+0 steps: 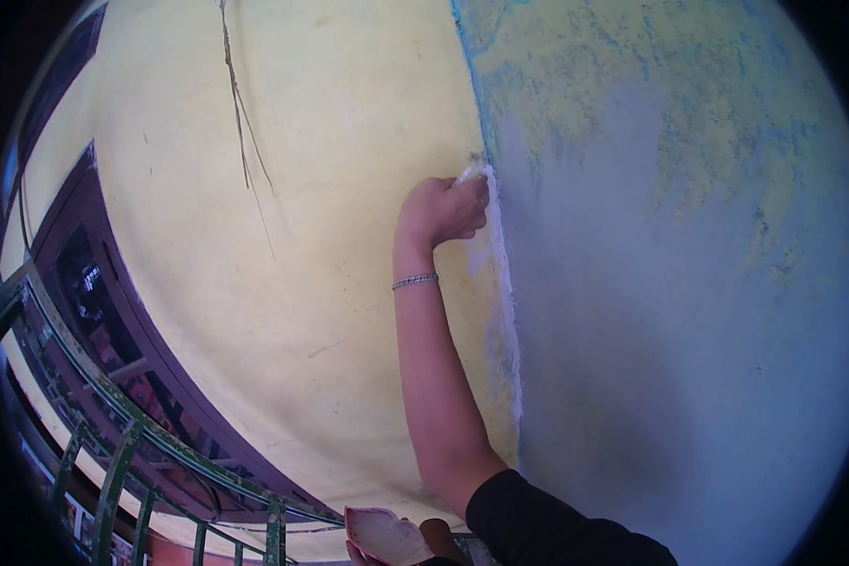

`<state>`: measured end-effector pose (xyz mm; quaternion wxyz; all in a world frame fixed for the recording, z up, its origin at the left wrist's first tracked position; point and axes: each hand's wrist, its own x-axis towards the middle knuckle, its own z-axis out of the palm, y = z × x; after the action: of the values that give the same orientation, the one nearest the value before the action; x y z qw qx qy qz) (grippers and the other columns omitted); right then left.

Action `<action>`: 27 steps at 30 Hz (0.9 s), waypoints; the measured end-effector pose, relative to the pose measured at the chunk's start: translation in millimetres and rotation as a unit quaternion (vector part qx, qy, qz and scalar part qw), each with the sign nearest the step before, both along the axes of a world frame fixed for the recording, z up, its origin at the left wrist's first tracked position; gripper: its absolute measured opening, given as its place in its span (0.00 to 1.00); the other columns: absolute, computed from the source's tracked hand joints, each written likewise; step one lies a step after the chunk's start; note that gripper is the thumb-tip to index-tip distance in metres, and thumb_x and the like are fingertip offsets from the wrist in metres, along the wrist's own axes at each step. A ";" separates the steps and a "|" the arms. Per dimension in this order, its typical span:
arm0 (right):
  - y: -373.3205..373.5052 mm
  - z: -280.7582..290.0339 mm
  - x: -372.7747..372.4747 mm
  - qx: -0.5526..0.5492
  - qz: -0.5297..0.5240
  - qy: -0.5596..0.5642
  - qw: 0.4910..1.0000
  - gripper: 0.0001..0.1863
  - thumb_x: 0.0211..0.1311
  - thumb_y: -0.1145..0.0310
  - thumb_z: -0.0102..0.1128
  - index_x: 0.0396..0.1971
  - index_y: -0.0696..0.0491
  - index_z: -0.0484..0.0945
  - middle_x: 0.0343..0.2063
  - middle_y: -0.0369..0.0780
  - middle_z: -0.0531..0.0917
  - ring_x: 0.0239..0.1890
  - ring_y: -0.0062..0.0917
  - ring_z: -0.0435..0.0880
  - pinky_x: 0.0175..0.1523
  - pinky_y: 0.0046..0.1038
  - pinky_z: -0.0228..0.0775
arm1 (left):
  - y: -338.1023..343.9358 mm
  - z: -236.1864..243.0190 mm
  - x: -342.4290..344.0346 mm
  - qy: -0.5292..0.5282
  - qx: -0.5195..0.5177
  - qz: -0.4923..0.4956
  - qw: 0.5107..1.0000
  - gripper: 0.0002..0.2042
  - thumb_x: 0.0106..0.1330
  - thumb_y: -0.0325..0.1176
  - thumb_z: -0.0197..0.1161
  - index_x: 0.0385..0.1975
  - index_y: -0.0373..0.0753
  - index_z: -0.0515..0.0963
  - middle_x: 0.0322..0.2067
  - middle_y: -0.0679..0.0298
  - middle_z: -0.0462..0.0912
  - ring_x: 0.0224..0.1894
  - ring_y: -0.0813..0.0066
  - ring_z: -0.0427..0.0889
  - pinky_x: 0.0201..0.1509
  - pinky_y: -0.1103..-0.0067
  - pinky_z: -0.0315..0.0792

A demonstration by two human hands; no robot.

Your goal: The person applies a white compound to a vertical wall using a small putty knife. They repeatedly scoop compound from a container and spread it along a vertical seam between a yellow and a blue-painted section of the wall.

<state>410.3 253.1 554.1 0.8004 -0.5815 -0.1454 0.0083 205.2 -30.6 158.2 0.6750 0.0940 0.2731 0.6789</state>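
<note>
My right hand (443,209), with a bracelet on its wrist, is raised to the corner where the cream wall (330,189) meets the blue-grey wall (613,311). Its fingers are closed on a small whitish tool (466,175), mostly hidden, touching the upper end of a rough white strip of paste (505,302) that runs down the corner. At the bottom, my left hand (357,555), only partly visible, holds a pink-rimmed container (387,536) of white paste.
A green metal railing (132,429) with peeling paint curves along the left and bottom. Behind it is a purple-framed window (123,311) in the cream wall. Thin dark cracks or cords (238,113) run down the upper cream wall.
</note>
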 end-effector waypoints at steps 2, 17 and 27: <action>-5.4 8.3 -0.8 0.011 0.017 -0.009 1.000 0.19 0.65 0.77 0.55 0.55 0.65 0.71 0.57 0.53 0.75 0.55 0.52 0.75 0.55 0.53 0.67 | -0.6 -2.4 -0.5 0.005 0.007 -0.004 1.000 0.34 0.73 0.63 0.49 0.69 0.44 0.67 0.63 0.57 0.75 0.65 0.52 0.73 0.71 0.55 0.65; -26.0 -46.7 4.7 0.274 0.061 -0.067 0.957 0.24 0.72 0.77 0.46 0.65 0.70 0.66 0.61 0.57 0.75 0.61 0.51 0.74 0.68 0.47 0.61 | 0.0 3.0 2.4 -0.010 0.011 -0.011 1.000 0.33 0.73 0.62 0.48 0.68 0.43 0.68 0.62 0.57 0.76 0.64 0.52 0.73 0.70 0.55 0.66; -52.0 -102.1 24.9 0.158 0.044 -0.293 0.942 0.22 0.66 0.78 0.53 0.60 0.69 0.73 0.55 0.57 0.81 0.57 0.51 0.80 0.61 0.44 0.69 | 19.6 28.8 6.8 -0.035 0.035 -0.028 0.998 0.31 0.73 0.62 0.48 0.65 0.44 0.71 0.56 0.58 0.80 0.57 0.55 0.79 0.61 0.58 0.75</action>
<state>435.2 201.1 452.0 0.8030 -0.4171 -0.3985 -0.1501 212.0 -11.0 187.0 0.6993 0.1019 0.2228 0.6715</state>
